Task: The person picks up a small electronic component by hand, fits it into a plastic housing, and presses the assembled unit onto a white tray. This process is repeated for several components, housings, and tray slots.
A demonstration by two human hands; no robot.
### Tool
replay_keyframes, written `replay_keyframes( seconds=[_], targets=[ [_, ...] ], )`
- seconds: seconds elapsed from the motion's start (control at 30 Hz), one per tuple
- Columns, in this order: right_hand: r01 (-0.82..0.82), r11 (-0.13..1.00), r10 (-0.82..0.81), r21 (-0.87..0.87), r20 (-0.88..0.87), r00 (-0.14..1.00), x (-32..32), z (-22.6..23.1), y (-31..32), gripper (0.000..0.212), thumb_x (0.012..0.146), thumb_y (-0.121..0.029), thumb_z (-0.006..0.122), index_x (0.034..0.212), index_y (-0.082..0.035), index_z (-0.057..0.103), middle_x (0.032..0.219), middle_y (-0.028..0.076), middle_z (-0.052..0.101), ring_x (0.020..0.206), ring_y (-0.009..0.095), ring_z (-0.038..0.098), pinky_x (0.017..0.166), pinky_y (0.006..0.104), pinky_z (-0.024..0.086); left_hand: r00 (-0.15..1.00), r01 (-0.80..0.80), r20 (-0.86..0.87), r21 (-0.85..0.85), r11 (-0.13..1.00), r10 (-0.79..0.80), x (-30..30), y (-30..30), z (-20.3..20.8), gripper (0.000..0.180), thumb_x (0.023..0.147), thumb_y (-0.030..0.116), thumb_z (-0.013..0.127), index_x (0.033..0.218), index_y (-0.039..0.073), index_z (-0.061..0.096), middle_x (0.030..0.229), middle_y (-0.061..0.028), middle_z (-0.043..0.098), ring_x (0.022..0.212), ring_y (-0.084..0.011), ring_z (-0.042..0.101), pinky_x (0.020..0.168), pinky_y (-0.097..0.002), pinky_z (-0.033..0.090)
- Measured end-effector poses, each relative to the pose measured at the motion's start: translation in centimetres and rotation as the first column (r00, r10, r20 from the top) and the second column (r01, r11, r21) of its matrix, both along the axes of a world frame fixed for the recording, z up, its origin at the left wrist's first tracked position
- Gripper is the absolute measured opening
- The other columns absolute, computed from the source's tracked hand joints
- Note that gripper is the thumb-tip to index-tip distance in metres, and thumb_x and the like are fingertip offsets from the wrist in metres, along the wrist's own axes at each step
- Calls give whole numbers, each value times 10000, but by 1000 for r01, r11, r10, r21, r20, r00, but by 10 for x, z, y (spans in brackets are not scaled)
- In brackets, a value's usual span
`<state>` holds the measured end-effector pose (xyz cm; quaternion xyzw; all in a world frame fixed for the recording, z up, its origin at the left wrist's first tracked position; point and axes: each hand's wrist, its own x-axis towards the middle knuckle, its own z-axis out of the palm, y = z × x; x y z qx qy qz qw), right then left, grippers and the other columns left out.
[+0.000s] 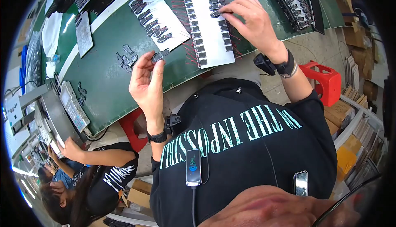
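Between the thumb and fingertips of my left hand [145, 82] is a small black rectangular part [158, 56] with a paler face, perhaps a little speaker. My right hand [256, 24] reaches over a white board [211, 41], thumb and forefinger pinched on another small black part [215, 14] in its right-hand row. Similar black parts with thin red wires line both long edges of this board. Left of it lies a second white board [169, 16] with a row of black parts [149, 24]. Loose black parts [127, 58] lie on the green table near my left hand.
On the green table [111, 91], a tray of black parts [291, 4] sits at the far right. A grey keypad device [74, 105] and a metal machine [57, 115] stand at the left. A co-worker [99, 177] works there. A red stool [324, 82] is at the right.
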<state>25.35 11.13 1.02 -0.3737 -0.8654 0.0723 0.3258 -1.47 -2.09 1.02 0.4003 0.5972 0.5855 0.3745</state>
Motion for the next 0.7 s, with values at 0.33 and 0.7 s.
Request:
replay_keyframes(
  seconds=[0.33,0.7],
  targets=[
    [40,999,-37,-32,98,994,-10,6,-17,122,856,-97,706,959,-33,692,922,71,657,878,265,604,801,360,465,973,186,134,26,982,-188,13,13,-8,307,889,-22,718,1186,-37,642,1040,-48,678,920,-80,627,842,-211,506],
    [30,992,-17,-121,109,994,-1,1,-16,131,877,-96,674,968,-12,633,930,108,631,902,299,587,802,382,472,961,201,185,35,979,-204,23,16,-11,289,897,-20,711,1178,-34,647,1029,-43,682,911,-72,626,830,-201,505]
  ],
)
